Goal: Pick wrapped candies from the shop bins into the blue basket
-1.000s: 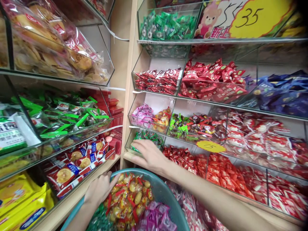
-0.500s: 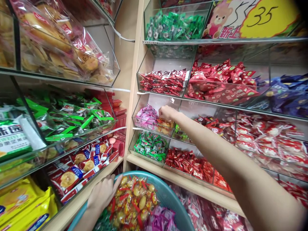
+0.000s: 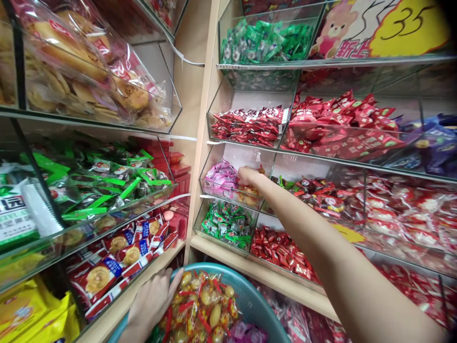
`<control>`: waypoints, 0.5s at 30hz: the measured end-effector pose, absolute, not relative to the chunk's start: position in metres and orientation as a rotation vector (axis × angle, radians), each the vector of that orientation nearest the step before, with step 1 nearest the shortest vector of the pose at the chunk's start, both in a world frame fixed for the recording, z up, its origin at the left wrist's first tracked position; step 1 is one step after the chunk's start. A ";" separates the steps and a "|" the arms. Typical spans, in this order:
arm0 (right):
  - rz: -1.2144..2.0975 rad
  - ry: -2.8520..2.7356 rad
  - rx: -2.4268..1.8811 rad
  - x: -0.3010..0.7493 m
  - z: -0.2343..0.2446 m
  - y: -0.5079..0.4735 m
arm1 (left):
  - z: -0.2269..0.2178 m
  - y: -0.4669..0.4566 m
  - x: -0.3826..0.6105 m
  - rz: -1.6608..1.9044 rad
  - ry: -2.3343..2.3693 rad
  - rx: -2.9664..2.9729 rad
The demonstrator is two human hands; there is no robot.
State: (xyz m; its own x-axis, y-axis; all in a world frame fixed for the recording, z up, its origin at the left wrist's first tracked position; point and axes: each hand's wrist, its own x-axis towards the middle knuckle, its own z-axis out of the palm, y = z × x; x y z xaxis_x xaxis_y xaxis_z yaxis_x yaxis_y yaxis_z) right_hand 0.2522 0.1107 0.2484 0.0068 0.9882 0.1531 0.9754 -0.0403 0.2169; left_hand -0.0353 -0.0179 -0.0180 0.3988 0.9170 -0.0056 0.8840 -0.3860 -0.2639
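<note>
My left hand (image 3: pixel 153 295) is closed over the left rim of a teal plastic basket (image 3: pixel 255 276). In the basket lie golden candies (image 3: pixel 207 309) in clear wrappers with red strips, purple-wrapped candies (image 3: pixel 246 331) and a few green ones. My right hand (image 3: pixel 249 176) reaches into a clear shelf bin, its fingers curled downward. Pink-wrapped candies (image 3: pixel 221 177) sit left of it, and golden candies (image 3: pixel 250 196) lie just beneath. Whatever those fingers hold, if anything, is hidden.
Clear dividers and bin fronts edge the shelves around my right arm. Green candies (image 3: pixel 228 224) and red candies (image 3: pixel 282 250) fill lower bins. A wooden post (image 3: pixel 200 119) stands in the corner. Bagged pastries (image 3: pixel 67 52) and packaged snacks (image 3: pixel 107 271) line the left shelves.
The view has shifted slightly, so the shelves sit a little lower and farther right. My right hand has dipped slightly among the golden candies. My left hand stays on the rim.
</note>
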 end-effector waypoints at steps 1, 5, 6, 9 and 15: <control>0.390 2.146 2.221 0.253 0.251 0.110 | -0.017 -0.018 -0.035 0.228 -1.593 -2.436; 0.296 2.191 2.319 0.253 0.269 0.102 | -0.018 -0.016 -0.035 0.217 -1.596 -2.425; 0.270 2.213 2.345 0.253 0.273 0.100 | -0.018 -0.016 -0.036 0.208 -1.599 -2.424; 0.172 2.297 2.423 0.253 0.282 0.090 | -0.020 -0.016 -0.036 0.189 -1.597 -2.425; -0.587 2.745 2.626 0.249 0.274 0.065 | -0.022 -0.017 -0.038 0.156 -1.620 -2.438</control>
State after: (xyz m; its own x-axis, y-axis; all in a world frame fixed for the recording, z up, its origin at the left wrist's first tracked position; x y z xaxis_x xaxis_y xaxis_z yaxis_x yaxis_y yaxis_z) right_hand 0.2490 0.0653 0.2743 0.0598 0.9588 0.2776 0.7617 0.1360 -0.6336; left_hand -0.0378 -0.0166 -0.0224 0.3901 0.9203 0.0281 0.8981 -0.3736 -0.2320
